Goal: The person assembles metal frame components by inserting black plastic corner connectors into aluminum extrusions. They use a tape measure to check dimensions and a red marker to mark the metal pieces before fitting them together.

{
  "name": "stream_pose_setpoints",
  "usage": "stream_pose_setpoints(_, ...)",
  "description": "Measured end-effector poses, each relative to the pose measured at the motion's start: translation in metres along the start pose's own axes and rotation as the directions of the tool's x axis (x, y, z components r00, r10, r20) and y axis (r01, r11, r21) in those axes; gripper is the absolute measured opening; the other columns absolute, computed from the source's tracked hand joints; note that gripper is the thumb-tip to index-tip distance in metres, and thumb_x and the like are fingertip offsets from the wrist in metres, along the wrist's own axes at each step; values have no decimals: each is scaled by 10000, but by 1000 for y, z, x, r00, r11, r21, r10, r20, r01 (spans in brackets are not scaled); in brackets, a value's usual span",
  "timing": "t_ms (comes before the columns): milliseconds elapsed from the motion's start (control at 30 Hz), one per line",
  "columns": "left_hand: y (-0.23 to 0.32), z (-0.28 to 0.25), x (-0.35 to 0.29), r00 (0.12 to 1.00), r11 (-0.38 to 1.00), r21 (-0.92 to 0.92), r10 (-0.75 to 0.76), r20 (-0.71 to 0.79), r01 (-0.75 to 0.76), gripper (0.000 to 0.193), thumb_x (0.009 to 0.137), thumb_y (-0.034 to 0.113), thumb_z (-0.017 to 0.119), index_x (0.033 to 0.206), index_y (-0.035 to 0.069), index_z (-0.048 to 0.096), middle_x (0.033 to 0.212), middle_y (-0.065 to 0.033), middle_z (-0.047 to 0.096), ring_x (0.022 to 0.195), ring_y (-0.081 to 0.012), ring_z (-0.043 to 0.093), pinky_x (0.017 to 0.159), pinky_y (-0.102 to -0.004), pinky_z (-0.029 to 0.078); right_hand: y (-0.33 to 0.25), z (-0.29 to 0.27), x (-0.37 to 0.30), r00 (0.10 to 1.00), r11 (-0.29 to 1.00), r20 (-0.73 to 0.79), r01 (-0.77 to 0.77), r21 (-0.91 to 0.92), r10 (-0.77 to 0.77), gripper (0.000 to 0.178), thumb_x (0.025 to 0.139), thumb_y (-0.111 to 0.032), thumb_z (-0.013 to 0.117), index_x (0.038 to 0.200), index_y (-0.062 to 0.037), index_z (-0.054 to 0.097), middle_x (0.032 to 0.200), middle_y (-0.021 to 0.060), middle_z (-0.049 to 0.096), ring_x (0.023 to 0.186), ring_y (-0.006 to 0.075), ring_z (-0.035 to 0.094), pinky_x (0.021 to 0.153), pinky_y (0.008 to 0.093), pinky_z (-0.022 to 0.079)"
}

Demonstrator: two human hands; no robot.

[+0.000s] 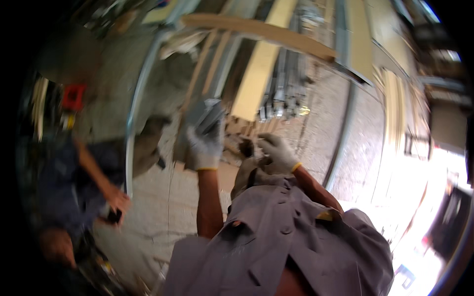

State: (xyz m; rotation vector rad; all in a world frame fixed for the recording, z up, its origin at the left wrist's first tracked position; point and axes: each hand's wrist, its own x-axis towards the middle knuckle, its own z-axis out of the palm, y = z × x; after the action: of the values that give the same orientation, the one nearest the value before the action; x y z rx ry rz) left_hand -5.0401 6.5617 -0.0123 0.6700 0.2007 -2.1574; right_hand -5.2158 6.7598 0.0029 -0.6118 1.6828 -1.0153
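Note:
My left hand (204,145), in a pale work glove with a yellow cuff edge, is closed on a grey metal piece (206,117). The piece looks flat-sided and shiny at its upper end; blur hides its exact kind. My right hand (280,153), gloved the same way, hovers by my upper leg with its fingers loosely apart and nothing visible in them. Beyond both hands lie a long yellow board (256,81) and a bundle of thin grey metal strips (284,91).
A curved brown beam (259,32) crosses over the boards. Long metal bars (132,118) run along the left, another bar (342,140) on the right. At left, a person (86,187) holds a small black object (114,216). A red container (73,96) stands behind.

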Motion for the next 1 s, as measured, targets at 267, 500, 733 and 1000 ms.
stream_pose_setpoints(267, -4, -11, -6, 989, 999, 8, -51, -141, 53, 832, 972, 473, 710, 1561, -25, 396, 1554, -280, 473, 1415, -449, 491, 1151, -560, 500, -15, -7, -17, 999, 1000, -36, -7, -24, 6, 415, 998, -321, 664, 1269, -8, 693, 1130, 195, 754, 1042, 284, 735, 925, 374, 554)
stream_pose_setpoints(500, 49, -14, -21, 990, 689, 719, -4, 139, -98, 800, 950, 365, 748, 1579, 17, 397, 1430, -259, 551, 1327, -399, 550, 1113, -518, 495, -3, 9, -27, 998, 997, -10, 54, -56, -55, 466, 993, -335, 660, 1296, 19, 671, 1108, 201, 758, 1020, 280, 742, 913, 366, 561)
stream_pose_setpoints(733, 81, 75, -22, 801, -557, 607, -546, 247, -567, 596, 908, 167, 789, 1426, -4, 551, 1049, -161, 668, 970, -269, 657, 870, -401, 527, 9, -9, -46, 995, 1000, -96, 17, -25, -19, 489, 993, -344, 653, 1299, 36, 665, 1113, 212, 755, 1009, 288, 743, 898, 382, 569)
stream_pose_setpoints(1000, 122, 37, -57, 841, -630, 559, -363, 402, -539, 224, 946, 123, 733, 953, -16, 557, 813, -128, 588, 743, -213, 595, 694, -363, 484, -14, -27, -57, 996, 996, -37, -86, -15, 86, 471, 1009, -341, 638, 1281, 41, 678, 1118, 212, 757, 1013, 276, 742, 912, 371, 565)
